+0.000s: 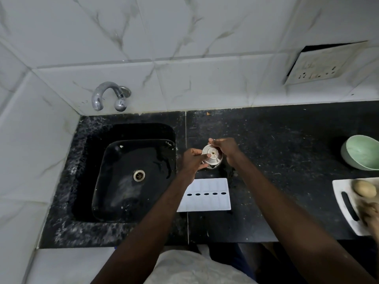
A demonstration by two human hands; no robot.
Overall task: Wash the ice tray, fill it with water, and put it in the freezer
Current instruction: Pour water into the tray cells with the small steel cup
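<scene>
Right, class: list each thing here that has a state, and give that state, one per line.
Ice tray: flat on the counter, untouched.
Metal container: held by both hands, lid on.
Left hand: gripping the container.
Right hand: pinching the lid's rim.
Tap: no water running.
Sink: unplugged, wet.
Green bowl: tilted.

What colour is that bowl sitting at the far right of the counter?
The bowl is pale green, seen best in the head view, the only view here.

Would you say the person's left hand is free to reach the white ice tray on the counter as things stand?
Probably not at once: the left hand is gripping the metal container together with the right hand. The ice tray lies uncovered just below, so the path looks open once it lets go.
</scene>
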